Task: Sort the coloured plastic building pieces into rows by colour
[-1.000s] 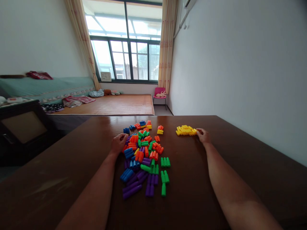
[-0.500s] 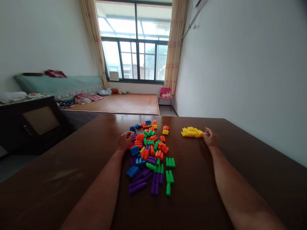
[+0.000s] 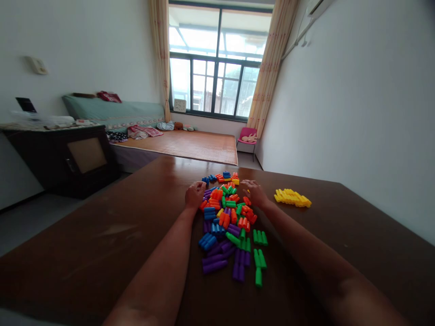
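A loose pile of plastic pieces [image 3: 230,204] in orange, green, blue and purple, with a few yellow ones, lies on the brown table [image 3: 136,253]. My left hand [image 3: 195,194] rests at the pile's left edge, fingers curled together; whether they hold anything is hidden. My right hand [image 3: 254,192] reaches over the pile's right side with its fingers apart and nothing in them, beside a yellow piece it partly hides. Farther right, a row of joined yellow pieces [image 3: 292,198] lies apart from the pile.
Green pieces [image 3: 260,237] lie at the pile's near right. Past the table stand a bed with a mat [image 3: 190,144], a pink chair [image 3: 247,136] and a dark cabinet [image 3: 54,158] on the left.
My right hand has left the yellow row and moved left to the pile, and its fingers are spread. My left hand stays by the pile. The camera view has turned left.
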Demonstrator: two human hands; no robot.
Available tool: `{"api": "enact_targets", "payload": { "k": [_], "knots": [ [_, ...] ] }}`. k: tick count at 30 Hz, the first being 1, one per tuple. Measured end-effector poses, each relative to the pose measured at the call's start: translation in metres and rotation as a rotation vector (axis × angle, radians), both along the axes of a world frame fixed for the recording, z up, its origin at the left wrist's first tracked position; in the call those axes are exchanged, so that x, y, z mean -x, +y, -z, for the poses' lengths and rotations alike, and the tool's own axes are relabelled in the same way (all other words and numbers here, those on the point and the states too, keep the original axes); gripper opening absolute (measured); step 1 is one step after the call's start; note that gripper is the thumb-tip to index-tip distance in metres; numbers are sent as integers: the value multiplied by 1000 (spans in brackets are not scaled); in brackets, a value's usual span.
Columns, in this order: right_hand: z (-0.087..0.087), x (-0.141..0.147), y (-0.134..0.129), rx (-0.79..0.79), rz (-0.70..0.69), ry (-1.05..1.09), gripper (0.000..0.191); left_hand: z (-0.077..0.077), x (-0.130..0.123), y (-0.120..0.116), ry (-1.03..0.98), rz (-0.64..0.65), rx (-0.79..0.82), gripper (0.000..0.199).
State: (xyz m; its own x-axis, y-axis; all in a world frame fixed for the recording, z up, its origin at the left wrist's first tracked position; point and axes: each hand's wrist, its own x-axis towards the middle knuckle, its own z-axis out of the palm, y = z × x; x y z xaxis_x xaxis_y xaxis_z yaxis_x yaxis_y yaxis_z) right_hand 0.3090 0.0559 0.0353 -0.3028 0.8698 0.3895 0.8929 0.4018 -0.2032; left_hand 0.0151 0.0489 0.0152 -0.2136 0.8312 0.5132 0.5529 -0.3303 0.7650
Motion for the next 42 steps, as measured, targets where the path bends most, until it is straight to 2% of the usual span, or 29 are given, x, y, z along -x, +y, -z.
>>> {"api": "enact_targets", "payload": {
  "k": [5, 10, 14, 17, 19, 21, 25, 28, 32, 36, 39, 42],
  "knots": [
    [-3, 32, 51, 67, 139, -81, 48, -2, -1, -3, -17, 22, 8, 27],
    [9, 43, 60, 105, 199, -101, 34, -2, -2, -3, -6, 20, 23, 25],
    [6, 32, 45, 51, 214, 17, 35, -1, -2, -1, 8, 12, 24, 26],
    [-4, 8, 25, -21, 170, 157, 30, -2, -1, 0, 16, 16, 39, 27],
    [-9, -18, 9, -52, 185, 225, 25, -1, -1, 0, 25, 18, 48, 27],
    [-9, -50, -7, -59, 259, 300, 27, -1, 0, 1, 37, 17, 51, 28],
    [5, -118, -32, -19, 481, 613, 37, 0, 1, 4, 64, 28, 57, 30],
    [16, -150, -44, 68, 504, 787, 35, 0, 2, 5, 81, 33, 66, 30],
    [17, -152, -53, 316, 381, 823, 30, 2, 3, 6, 103, 22, 69, 31],
    [11, -138, -55, 524, 356, 680, 35, 3, 4, 7, 109, 35, 67, 32],
    [8, -137, -55, 476, 380, 451, 37, 2, 4, 7, 115, 34, 53, 33],
    [6, -139, -56, 326, 289, 364, 30, 0, 3, 5, 116, 31, 52, 33]
  ]
}}
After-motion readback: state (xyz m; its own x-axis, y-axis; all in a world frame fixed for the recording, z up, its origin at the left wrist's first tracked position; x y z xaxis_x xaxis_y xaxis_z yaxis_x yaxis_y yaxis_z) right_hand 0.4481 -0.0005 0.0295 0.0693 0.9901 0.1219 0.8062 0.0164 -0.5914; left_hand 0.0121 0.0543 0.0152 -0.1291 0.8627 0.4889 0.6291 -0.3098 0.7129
